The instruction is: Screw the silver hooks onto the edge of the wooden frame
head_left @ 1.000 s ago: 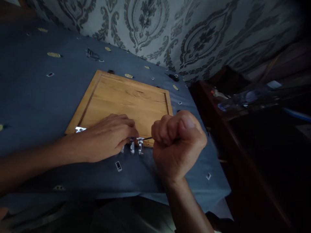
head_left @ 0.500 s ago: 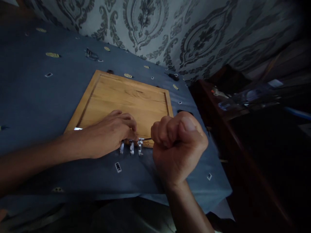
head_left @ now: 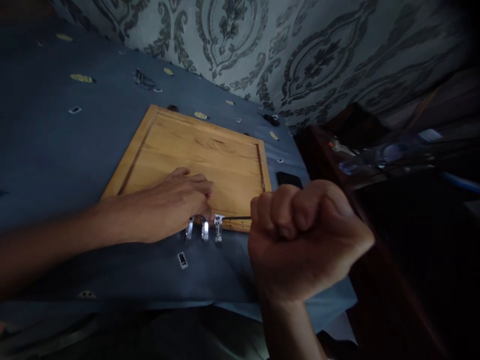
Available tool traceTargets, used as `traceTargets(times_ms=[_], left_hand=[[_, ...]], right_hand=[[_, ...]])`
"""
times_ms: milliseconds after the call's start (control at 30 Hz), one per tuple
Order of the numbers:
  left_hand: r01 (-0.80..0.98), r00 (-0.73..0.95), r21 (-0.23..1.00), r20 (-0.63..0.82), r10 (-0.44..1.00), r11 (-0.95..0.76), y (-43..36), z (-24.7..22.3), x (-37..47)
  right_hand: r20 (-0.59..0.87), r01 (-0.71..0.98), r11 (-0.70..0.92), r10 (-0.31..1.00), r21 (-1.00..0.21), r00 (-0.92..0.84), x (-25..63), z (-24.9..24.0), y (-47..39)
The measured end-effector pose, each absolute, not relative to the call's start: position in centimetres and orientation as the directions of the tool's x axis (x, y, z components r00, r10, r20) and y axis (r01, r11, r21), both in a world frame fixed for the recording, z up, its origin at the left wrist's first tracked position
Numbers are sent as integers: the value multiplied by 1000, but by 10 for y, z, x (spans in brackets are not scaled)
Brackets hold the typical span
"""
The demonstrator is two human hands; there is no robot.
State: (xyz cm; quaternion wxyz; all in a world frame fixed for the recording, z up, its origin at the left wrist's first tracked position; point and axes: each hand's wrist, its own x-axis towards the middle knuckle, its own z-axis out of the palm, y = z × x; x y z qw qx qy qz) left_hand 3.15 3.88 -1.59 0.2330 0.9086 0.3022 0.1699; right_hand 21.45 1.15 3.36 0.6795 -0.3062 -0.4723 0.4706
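Note:
A wooden board [head_left: 210, 155] with a raised frame lies flat on the blue cloth. Several small silver metal hooks [head_left: 218, 231] line its near edge and jut past it. My left hand [head_left: 176, 205] rests on the board, fingers bent and pressed together at the hooks' base; the exact contact is partly hidden. My right hand [head_left: 300, 240] is a tight fist round a screwdriver [head_left: 237, 218]. Only its thin dark shaft shows, with its tip meeting the rightmost hook; the handle is hidden in the fist.
Beside the board's right side lies a flat black object [head_left: 288, 179]. Near the wall is a small dark item with a ring [head_left: 270, 119], and farther left a dark, clip-like object [head_left: 143, 80]. A dark wooden ledge [head_left: 326, 150] holding a clear plastic bottle [head_left: 378, 152] stands to the right.
My right fist has moved right and looks larger, and more of the screwdriver shaft shows. My left hand stays at the hooks. The flat black object is less covered.

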Motion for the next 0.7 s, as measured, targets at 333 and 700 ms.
traceTargets(times_ms=[333,700], left_hand=[[570,751,471,32,659,-673,36,0,42],[553,740,539,32,672,-635,35,0,41]], right_hand=[[346,-347,358,933,-867,97,215,29,13],[363,-333,361,930,-871,58,214,28,12]])
